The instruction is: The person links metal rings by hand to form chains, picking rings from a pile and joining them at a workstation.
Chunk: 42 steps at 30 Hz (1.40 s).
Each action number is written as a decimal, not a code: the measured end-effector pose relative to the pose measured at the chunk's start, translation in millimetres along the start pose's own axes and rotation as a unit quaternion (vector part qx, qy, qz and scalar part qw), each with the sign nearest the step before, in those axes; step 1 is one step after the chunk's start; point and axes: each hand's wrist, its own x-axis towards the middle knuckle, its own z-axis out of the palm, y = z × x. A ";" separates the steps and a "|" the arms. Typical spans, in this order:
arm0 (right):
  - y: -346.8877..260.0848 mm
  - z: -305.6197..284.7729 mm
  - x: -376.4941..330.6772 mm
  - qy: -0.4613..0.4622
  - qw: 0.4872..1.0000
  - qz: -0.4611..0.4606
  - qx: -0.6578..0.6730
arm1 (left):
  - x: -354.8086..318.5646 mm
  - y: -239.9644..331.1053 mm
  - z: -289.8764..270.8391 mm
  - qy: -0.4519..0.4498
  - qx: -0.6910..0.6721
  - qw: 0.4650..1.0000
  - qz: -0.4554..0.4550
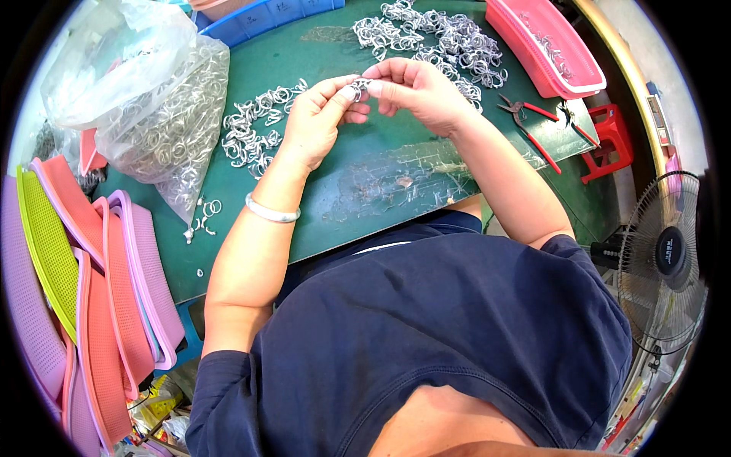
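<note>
Between my fingertips, above the green table (343,221), is a small silver metal ring (359,90). My left hand (318,114) pinches it from the left, thumb against forefinger. From the other side my right hand (422,91) grips the same ring with thumb and fingers. Whether it is one ring or a few together is partly hidden by the fingers. A loose pile of silver rings (255,126) lies just left of my left hand. Beyond my right hand spreads a larger pile of rings (457,46).
A clear plastic bag (171,114) full of rings stands at left, near stacked plastic baskets (106,327). Red-handled pliers (537,137) lie at right, below a pink basket (525,38). A blue bin (266,21) is at the back; a red stool (609,145) and fan (662,259) are right.
</note>
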 end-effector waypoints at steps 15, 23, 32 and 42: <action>29.9 8.2 1.9 0.071 0.991 -0.111 -0.029 | 1.7 -7.1 0.4 0.019 0.019 0.999 0.032; 5.0 -3.5 -1.5 -0.005 0.999 -0.008 0.046 | 2.8 -8.4 -3.0 0.023 0.038 0.998 0.046; 15.8 -1.2 2.3 0.049 0.991 -0.122 -0.018 | -0.8 -7.1 2.9 0.028 0.115 0.986 0.119; 17.8 9.2 -4.1 0.106 0.975 -0.192 -0.008 | -2.3 -5.0 6.2 0.031 0.123 0.978 0.168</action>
